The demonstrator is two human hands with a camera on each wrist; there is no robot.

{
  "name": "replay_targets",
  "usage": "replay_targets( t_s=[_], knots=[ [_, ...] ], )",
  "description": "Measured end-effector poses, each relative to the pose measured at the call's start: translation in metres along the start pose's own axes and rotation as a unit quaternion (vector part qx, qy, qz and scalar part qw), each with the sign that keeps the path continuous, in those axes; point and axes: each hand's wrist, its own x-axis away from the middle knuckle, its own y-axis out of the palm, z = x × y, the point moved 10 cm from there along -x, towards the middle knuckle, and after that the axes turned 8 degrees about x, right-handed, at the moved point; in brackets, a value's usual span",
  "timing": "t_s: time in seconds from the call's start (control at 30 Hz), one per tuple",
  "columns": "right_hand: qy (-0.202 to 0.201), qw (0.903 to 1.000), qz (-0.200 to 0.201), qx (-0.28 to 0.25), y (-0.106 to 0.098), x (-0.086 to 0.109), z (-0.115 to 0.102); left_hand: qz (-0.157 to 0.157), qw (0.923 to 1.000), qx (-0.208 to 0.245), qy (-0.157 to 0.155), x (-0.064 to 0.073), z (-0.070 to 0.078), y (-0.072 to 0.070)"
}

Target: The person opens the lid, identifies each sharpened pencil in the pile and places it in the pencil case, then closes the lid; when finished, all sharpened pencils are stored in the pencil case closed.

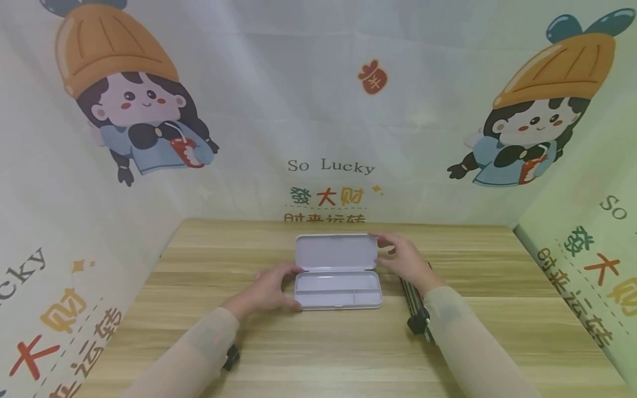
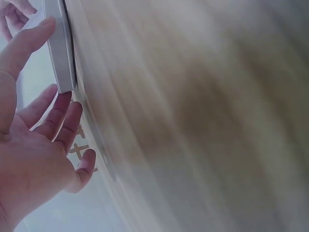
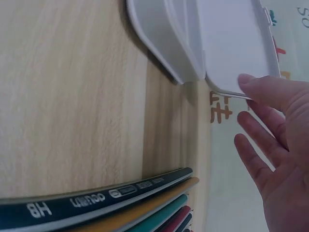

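A white pencil case (image 1: 338, 307) lies open on the wooden table, its lid (image 1: 335, 252) tilted up at the back. Thin walls divide its shallow base into 3 compartments, with nothing in them. My left hand (image 1: 269, 287) grips the base at its left end, thumb at the front corner and fingers at the rear one. The right hand (image 1: 405, 260) pinches the lid's right edge; in the right wrist view the thumb (image 3: 263, 89) presses on its inner face, with the index finger behind. Several pencils (image 3: 96, 200) lie bundled side by side under the right wrist.
The wooden table (image 1: 308, 354) ends at the back against a printed cloth (image 1: 328, 110) with cartoon figures and lettering, which also hangs along both sides. A small black device (image 1: 231, 358) shows at the left wrist, another (image 1: 418, 320) by the right wrist.
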Motion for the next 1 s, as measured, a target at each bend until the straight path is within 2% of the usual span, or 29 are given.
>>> replay_targets(
  t_s=[0.4,0.57,0.77,0.9,1.0],
  knots=[
    [0.018,0.9979,-0.056,0.028,0.016,-0.006,0.013,-0.013,0.9999,-0.008,-0.005,-0.002,-0.002,0.002],
    [0.018,0.9971,-0.064,0.036,0.017,-0.005,0.012,-0.019,0.9998,-0.003,-0.01,-0.002,-0.005,0.004],
    [-0.01,0.9994,-0.033,-0.004,0.005,0.003,0.005,-0.021,0.9998,-0.003,-0.005,-0.003,-0.004,0.006],
    [-0.026,0.9997,-0.003,-0.005,-0.007,0.01,-0.004,-0.019,0.9998,0.001,-0.006,-0.002,-0.003,0.005],
    [-0.021,0.9996,0.016,-0.001,-0.017,0.015,-0.005,-0.015,0.9999,0.0,-0.008,-0.002,-0.003,0.003]
  ],
)
